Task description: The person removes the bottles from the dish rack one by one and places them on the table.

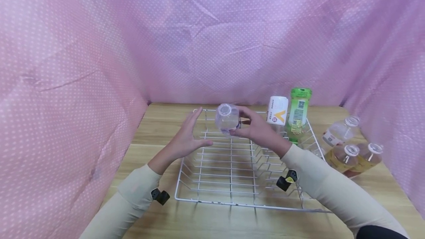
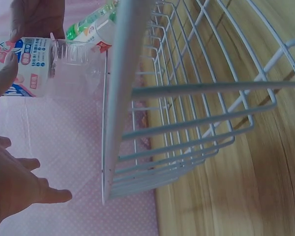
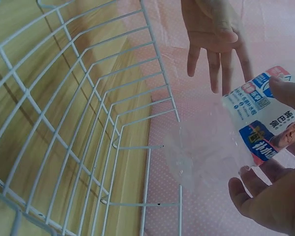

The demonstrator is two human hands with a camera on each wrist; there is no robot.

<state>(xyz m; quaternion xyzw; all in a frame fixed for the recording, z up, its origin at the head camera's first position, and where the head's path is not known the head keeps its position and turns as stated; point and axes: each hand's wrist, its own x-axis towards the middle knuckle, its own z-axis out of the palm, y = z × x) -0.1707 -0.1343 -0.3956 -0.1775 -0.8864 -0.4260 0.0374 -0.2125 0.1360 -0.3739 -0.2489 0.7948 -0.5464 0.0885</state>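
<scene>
My right hand (image 1: 257, 128) grips a clear plastic bottle (image 1: 227, 118) above the far part of a white wire dish rack (image 1: 231, 204). In the right wrist view, the bottle's printed label (image 3: 260, 115), in white, blue and pink, lies between thumb and fingers, and the see-through part extends out past the hand. My left hand (image 1: 186, 139) is held up on the other side of the bottle, thumb and fingers spread, with a gap between them and the bottle. Nothing is in that left hand.
At the rack's right rear stand a green bottle (image 1: 299, 110) and a container with a white label (image 1: 277, 110). Outside the rack, on the right of the wooden table (image 1: 149, 128), are a clear bottle (image 1: 340, 132) and two yellow-labelled bottles (image 1: 342, 158). Pink dotted cloth (image 1: 212, 47) surrounds the table.
</scene>
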